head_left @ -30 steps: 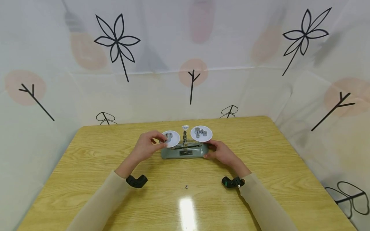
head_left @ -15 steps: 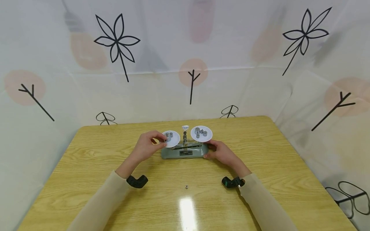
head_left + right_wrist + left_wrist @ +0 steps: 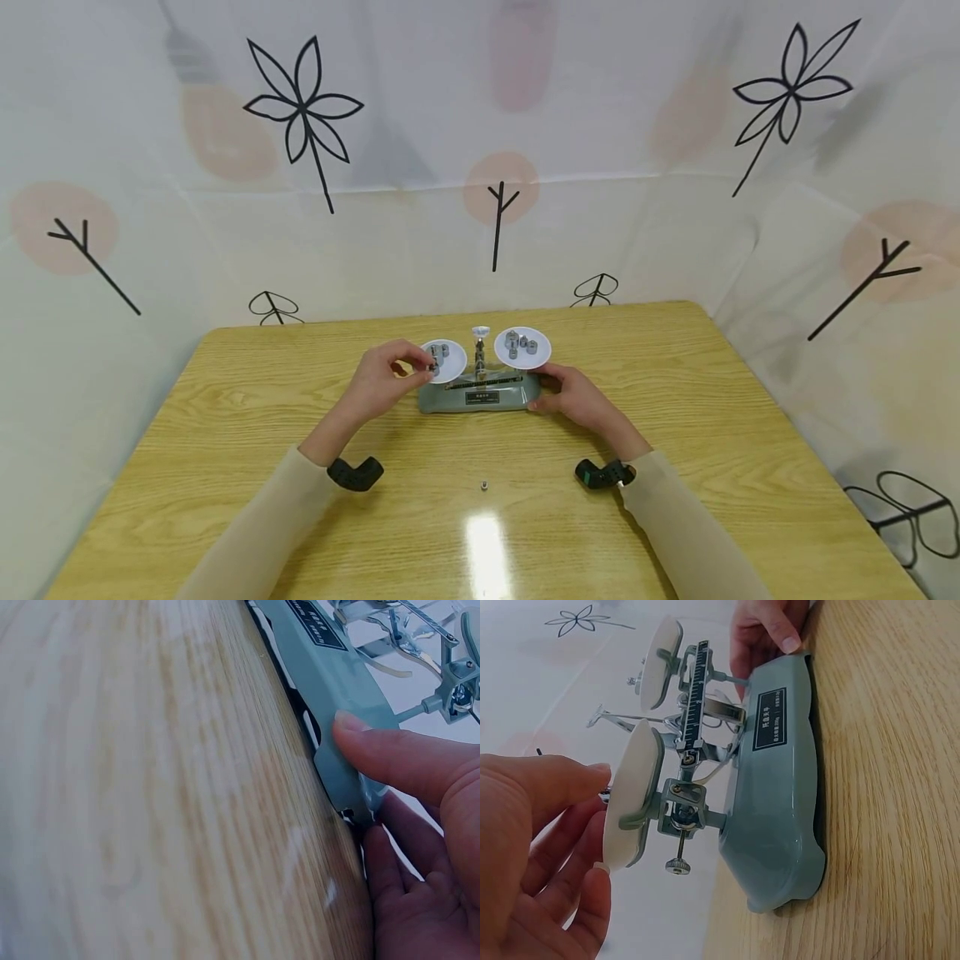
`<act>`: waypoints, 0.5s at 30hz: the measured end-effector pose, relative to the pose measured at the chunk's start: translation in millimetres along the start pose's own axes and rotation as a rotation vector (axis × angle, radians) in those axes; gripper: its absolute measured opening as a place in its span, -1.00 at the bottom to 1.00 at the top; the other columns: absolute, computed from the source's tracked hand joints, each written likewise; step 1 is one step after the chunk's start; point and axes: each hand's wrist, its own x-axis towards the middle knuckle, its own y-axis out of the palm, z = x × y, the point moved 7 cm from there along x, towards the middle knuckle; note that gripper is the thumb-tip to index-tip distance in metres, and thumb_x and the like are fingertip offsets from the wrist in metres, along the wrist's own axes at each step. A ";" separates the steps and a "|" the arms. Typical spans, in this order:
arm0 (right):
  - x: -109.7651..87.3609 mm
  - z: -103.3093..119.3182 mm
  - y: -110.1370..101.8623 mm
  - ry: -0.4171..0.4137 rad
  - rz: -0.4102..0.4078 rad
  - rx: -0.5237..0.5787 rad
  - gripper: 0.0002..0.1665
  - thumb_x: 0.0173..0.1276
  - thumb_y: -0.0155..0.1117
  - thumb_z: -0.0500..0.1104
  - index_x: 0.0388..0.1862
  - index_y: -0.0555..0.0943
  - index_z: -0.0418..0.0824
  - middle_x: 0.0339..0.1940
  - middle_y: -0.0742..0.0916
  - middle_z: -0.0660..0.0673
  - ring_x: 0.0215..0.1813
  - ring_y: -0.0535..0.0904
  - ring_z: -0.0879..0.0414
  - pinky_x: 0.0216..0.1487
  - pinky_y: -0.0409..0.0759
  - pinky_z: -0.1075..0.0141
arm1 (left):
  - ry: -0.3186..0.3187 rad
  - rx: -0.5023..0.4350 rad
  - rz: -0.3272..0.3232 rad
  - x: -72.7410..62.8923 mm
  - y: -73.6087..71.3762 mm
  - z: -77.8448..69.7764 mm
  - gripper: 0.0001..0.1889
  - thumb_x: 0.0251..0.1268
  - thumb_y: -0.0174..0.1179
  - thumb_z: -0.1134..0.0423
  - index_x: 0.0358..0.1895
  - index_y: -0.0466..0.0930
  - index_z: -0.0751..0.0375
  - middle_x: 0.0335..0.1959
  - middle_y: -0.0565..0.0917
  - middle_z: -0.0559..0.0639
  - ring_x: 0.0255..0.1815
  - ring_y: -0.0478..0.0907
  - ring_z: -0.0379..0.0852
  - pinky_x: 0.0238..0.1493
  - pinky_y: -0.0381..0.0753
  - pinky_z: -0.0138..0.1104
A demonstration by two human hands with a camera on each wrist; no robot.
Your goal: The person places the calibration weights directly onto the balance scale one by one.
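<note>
A balance scale with a grey-green base (image 3: 480, 397) stands on the table, label facing the person. On its left white pan (image 3: 454, 367) sit several metal weights (image 3: 445, 350). My left hand (image 3: 384, 379) pinches a small metal weight (image 3: 605, 794) at that pan's near-left edge; the fingers partly hide it. Several more weights (image 3: 513, 339) stand on the right white pan (image 3: 536, 358), which is higher than the left one. My right hand (image 3: 572, 397) grips the right end of the base, thumb (image 3: 367, 739) on its front and the other fingers behind.
A tiny metal weight (image 3: 484, 485) lies alone on the wooden table (image 3: 300, 367), nearer the person than the scale. Patterned white cloth (image 3: 420, 250) hangs behind the table and at both sides. A light reflection shows near the front.
The small weight at my left fingertips has shifted slightly inward on the left pan and shows more clearly. My right hand keeps its grip on the base.
</note>
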 end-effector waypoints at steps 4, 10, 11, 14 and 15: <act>-0.7 1.0 0.9 0.005 0.002 0.001 -0.17 0.18 0.51 -0.30 0.42 0.40 -0.35 0.36 0.52 -0.30 0.37 0.42 -0.19 0.40 0.31 -0.06 | -0.010 -0.012 -0.005 -2.0 -1.7 -0.2 -0.86 0.27 0.38 0.31 -0.14 0.75 0.07 -0.22 0.69 -0.12 -0.18 0.59 -0.13 -0.20 0.57 -0.19; -9.4 24.4 1.5 0.011 0.020 -0.007 -0.21 0.20 0.46 -0.37 0.40 0.38 -0.44 0.34 0.52 -0.37 0.37 0.41 -0.25 0.38 0.32 -0.08 | -0.018 -0.042 -0.003 -6.0 -4.1 -3.1 -0.86 0.26 0.39 0.30 -0.13 0.74 0.10 -0.20 0.70 -0.08 -0.15 0.61 -0.12 -0.21 0.59 -0.24; -11.2 29.7 1.5 0.012 0.023 -0.006 -0.22 0.20 0.45 -0.37 0.40 0.39 -0.44 0.33 0.52 -0.37 0.36 0.41 -0.25 0.38 0.33 -0.08 | -0.017 -0.047 -0.001 -6.6 -4.2 -3.1 -0.86 0.26 0.39 0.30 -0.13 0.74 0.11 -0.20 0.70 -0.07 -0.15 0.61 -0.11 -0.21 0.59 -0.25; -15.3 41.1 0.8 -0.003 0.024 -0.003 -0.24 0.21 0.45 -0.36 0.38 0.40 -0.46 0.32 0.53 -0.38 0.35 0.42 -0.26 0.36 0.35 -0.08 | -0.016 -0.064 0.004 -8.6 -4.8 -4.8 -0.85 0.26 0.39 0.29 -0.12 0.74 0.13 -0.19 0.71 -0.06 -0.15 0.62 -0.11 -0.21 0.59 -0.26; -15.6 41.7 0.8 -0.006 0.024 0.001 -0.24 0.21 0.45 -0.37 0.38 0.40 -0.46 0.32 0.53 -0.38 0.35 0.42 -0.26 0.37 0.35 -0.08 | -0.016 -0.071 0.006 -9.2 -5.1 -5.3 -0.85 0.26 0.39 0.28 -0.13 0.74 0.14 -0.19 0.71 -0.05 -0.15 0.62 -0.10 -0.21 0.59 -0.25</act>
